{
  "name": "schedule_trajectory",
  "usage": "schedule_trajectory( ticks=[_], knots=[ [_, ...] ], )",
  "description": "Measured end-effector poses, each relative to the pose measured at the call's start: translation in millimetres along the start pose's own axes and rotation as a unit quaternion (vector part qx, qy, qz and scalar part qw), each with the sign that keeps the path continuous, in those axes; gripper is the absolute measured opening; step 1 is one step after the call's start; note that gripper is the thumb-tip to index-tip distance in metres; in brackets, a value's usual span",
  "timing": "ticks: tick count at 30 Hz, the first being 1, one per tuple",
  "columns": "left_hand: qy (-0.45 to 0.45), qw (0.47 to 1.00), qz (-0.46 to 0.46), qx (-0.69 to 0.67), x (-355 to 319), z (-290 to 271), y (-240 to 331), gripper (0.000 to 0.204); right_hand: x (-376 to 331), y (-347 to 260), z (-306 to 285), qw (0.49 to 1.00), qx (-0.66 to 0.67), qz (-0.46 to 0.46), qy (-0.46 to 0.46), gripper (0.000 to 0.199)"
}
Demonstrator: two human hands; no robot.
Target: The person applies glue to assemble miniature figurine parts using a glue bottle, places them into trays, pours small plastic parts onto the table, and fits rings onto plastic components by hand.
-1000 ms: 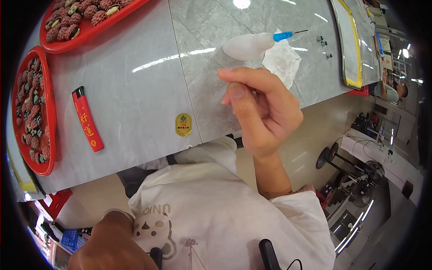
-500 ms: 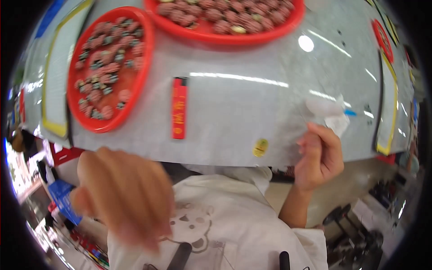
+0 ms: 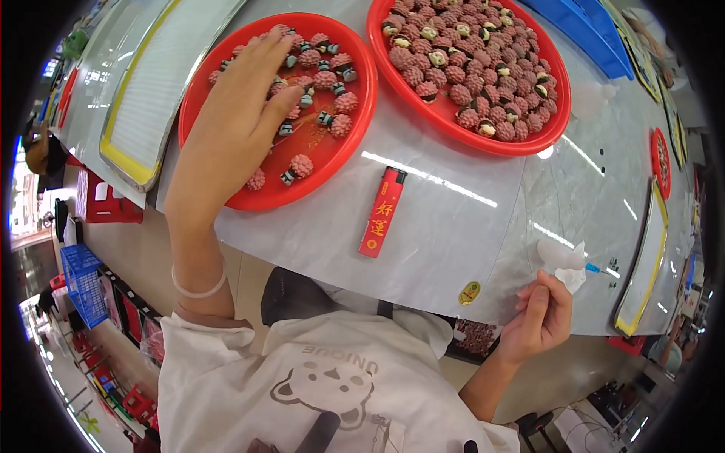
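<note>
My left hand reaches over the left red tray, fingers stretched out and thumb apart. Its fingertips are at small pink bumpy pieces with grey-and-black parts; whether they touch any is hidden. Held above the table's front edge, my right hand has its fingers curled, thumb against the forefinger; anything between them is too small to make out. Just beyond it lies a translucent squeeze bottle with a blue tip, by a crumpled white paper.
A second red tray holds many pink bumpy pieces with cream parts. On the grey tabletop lie a red lighter and a gold oval sticker. Yellow-edged frames flank the table, and a blue bin stands at the back.
My left hand has moved from near my body up and forward over the left tray. The right hand stays curled near the bottle. The whole view has shifted and tilted.
</note>
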State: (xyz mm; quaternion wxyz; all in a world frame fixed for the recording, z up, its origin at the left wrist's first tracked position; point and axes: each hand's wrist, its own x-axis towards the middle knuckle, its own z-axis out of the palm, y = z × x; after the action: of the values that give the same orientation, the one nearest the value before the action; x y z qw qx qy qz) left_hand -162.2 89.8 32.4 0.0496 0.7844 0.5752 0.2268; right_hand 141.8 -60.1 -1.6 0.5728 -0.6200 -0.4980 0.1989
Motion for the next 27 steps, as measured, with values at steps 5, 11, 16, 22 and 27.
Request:
schedule_trajectory(
  ticks=[5, 11, 16, 22, 27],
  knots=[
    [-0.016, 1.0, 0.014, -0.012, -1, 0, -7, 0.042, -1, 0, 0, 1.0, -0.016, 0.011, 0.021, 0.016],
    [0.024, 0.992, -0.064, -0.104, -5, -3, -3, 0.041, -1, 0, 2, 1.0, -0.006, 0.01, 0.008, 0.016],
    [0.059, 0.997, -0.03, -0.036, 0, -1, -21, 0.041, -1, -2, 1, 1.0, -0.015, 0.018, 0.016, 0.015],
    [-0.019, 1.0, 0.022, -0.001, 7, 0, -30, 0.044, -1, -2, 0, 1.0, -0.006, 0.021, 0.014, 0.015],
    [-0.05, 0.999, -0.004, -0.014, -1, -5, -21, 0.045, -1, -1, 0, 1.0, -0.003, 0.018, 0.021, 0.016]
  ],
)
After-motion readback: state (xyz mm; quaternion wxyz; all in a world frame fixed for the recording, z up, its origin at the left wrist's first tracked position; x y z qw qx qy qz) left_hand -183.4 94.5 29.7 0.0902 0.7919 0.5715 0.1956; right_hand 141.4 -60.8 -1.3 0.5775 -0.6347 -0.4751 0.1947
